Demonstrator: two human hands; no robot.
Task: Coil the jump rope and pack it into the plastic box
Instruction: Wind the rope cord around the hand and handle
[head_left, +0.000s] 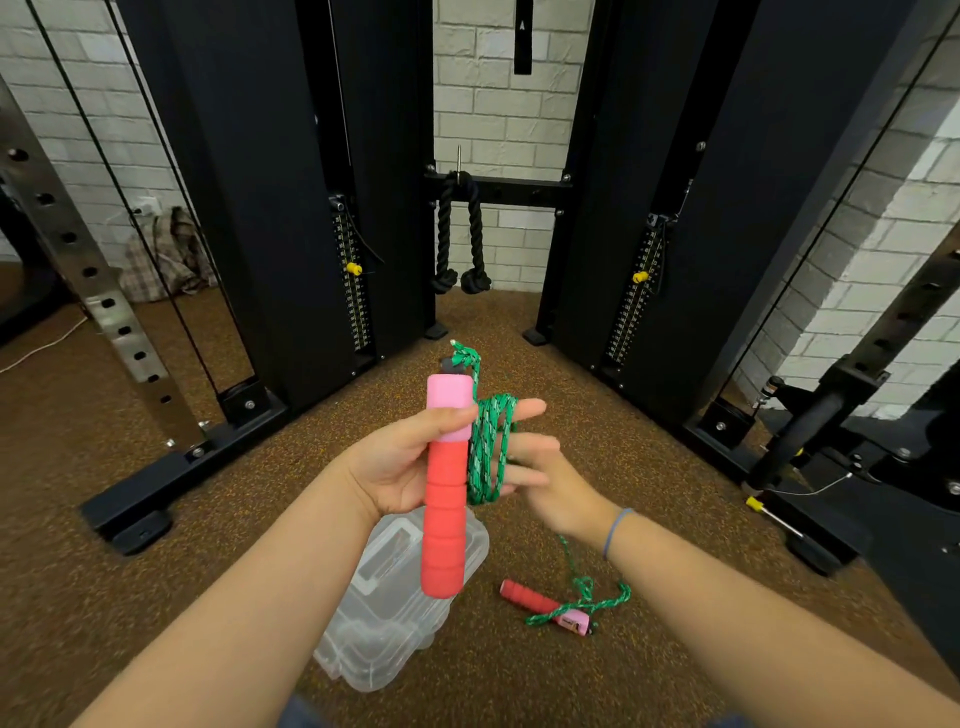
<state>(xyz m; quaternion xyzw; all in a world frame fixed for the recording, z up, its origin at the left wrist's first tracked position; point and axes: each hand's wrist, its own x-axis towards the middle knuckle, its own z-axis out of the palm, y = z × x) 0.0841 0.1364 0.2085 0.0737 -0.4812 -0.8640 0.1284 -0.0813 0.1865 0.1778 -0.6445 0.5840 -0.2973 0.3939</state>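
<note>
My left hand (395, 467) grips one red and pink foam handle (444, 499) of the jump rope upright, thumb across the pink part. Several turns of the green rope (488, 452) are wound round that hand's outstretched fingers beside the handle. My right hand (566, 493), blurred, is right against the coil and holds the rope, which drops from under it to the floor. The second handle (540, 605) lies on the floor with a loose tangle of rope (587, 597) over it. The clear plastic box (384, 613) sits closed on the floor below my left hand.
A black cable machine with two weight stacks (353, 280) stands ahead, and a black knotted rope attachment (460, 234) hangs between them. A steel rack upright (88, 270) is at left, more black equipment (831, 441) at right. The floor is brown speckled rubber.
</note>
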